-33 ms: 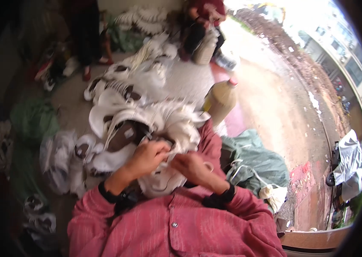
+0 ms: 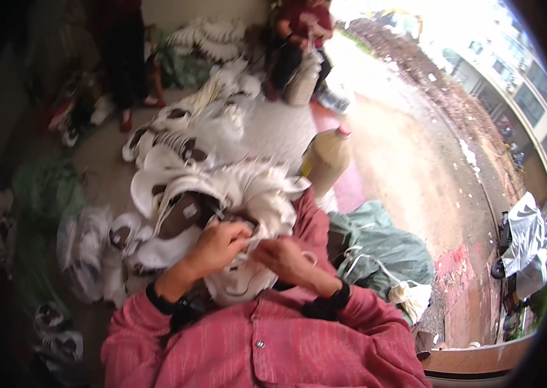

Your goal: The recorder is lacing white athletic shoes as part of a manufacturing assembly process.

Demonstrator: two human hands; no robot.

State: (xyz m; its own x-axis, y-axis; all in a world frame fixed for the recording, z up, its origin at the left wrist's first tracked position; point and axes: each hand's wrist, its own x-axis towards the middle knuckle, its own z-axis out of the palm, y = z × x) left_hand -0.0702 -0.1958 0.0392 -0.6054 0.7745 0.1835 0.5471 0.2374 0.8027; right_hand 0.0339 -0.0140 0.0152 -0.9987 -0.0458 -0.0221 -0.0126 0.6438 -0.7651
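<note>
Both hands work close together over my lap, fingers bent and pinched. My left hand (image 2: 222,244) and my right hand (image 2: 286,260) hold what looks like a thin white cord (image 2: 252,240) between them; its detail is blurred. A pale loop shows beside the right hand. Under the hands lies a white curved piece (image 2: 241,281), partly hidden by them. Just beyond are more white curved pieces (image 2: 199,184) with dark brown insides (image 2: 186,213), bunched in stacks. I cannot make out their exact kind.
A large plastic jug (image 2: 326,156) with a red cap stands ahead right. A green sack (image 2: 383,249) lies at my right, clear plastic bags (image 2: 86,249) at my left. Two other people are ahead; the seated one (image 2: 302,39) has a pale jug (image 2: 304,81) between the knees.
The view has shifted slightly, so the surroundings sit a little further left. My hands keep the same pinched pose close together.
</note>
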